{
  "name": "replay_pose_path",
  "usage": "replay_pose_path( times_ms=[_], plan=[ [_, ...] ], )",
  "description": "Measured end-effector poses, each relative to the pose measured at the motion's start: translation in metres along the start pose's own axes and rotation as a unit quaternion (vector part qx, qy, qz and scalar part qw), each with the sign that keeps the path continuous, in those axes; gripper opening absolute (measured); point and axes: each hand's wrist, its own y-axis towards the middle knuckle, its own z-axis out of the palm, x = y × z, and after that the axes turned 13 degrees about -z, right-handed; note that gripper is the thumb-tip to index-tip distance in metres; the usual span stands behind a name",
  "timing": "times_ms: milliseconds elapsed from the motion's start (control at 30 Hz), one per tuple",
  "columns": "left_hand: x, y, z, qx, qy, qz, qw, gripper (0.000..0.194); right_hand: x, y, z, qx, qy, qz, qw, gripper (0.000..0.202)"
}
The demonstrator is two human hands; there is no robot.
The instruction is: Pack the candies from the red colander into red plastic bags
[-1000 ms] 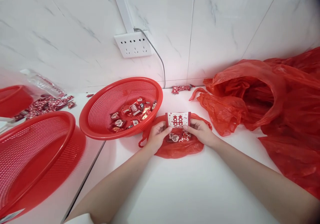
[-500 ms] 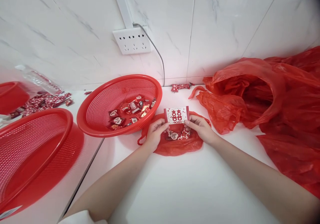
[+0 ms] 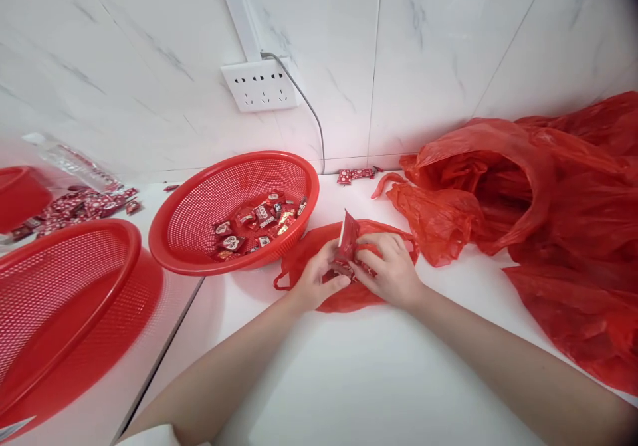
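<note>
A small red-and-white packet (image 3: 347, 234) stands on edge between my hands, its printed face turned mostly out of sight. My left hand (image 3: 319, 278) has its fingers closed at the packet's lower left side, thumb reaching across below. Curled fingers of my right hand (image 3: 391, 270) press against the packet from the right. Both hands are over a flat red plastic bag (image 3: 343, 303) lying on the white table. Wrapped sweets on the bag are mostly hidden under my fingers.
A red mesh basket (image 3: 194, 223) holding several wrapped sweets (image 3: 264, 215) stands to the left. Another red basket (image 3: 70, 313) is nearer left. Crumpled red plastic bags (image 3: 588, 200) pile up at right. Red packets (image 3: 355, 175) lie by the wall below a socket panel (image 3: 260, 86).
The packet has turned from lying face up to standing on edge. My right hand has moved left and curled in; the two hands are closer together over the bag.
</note>
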Motion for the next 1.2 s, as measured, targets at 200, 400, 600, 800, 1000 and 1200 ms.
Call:
replay_pose_path(
  times_ms=[200, 400, 600, 800, 1000, 1200],
  plan=[
    [0.007, 0.009, -0.004, -0.175, -0.033, -0.066, 0.982, 0.029, 0.005, 0.002, 0.002, 0.007, 0.094, 0.021, 0.995, 0.018],
    [0.008, 0.010, -0.008, -0.151, -0.018, -0.087, 0.985, 0.025, -0.004, 0.000, 0.006, -0.066, 0.252, 0.248, 0.933, 0.023],
    [-0.001, 0.009, -0.003, -0.155, 0.028, -0.114, 0.981, 0.029, -0.016, -0.001, 0.012, -0.031, 0.440, 0.347, 0.828, 0.026],
    [-0.007, 0.012, 0.001, -0.183, -0.002, -0.124, 0.975, 0.034, -0.016, -0.002, 0.013, -0.089, 0.458, 0.401, 0.789, 0.030],
    [-0.005, 0.012, 0.000, -0.193, -0.002, -0.112, 0.975, 0.033, -0.015, 0.001, 0.010, -0.025, 0.534, 0.370, 0.760, 0.030],
    [-0.005, 0.012, 0.002, -0.171, -0.008, -0.117, 0.978, 0.039, -0.015, 0.000, 0.009, -0.022, 0.515, 0.359, 0.778, 0.033]
  ],
)
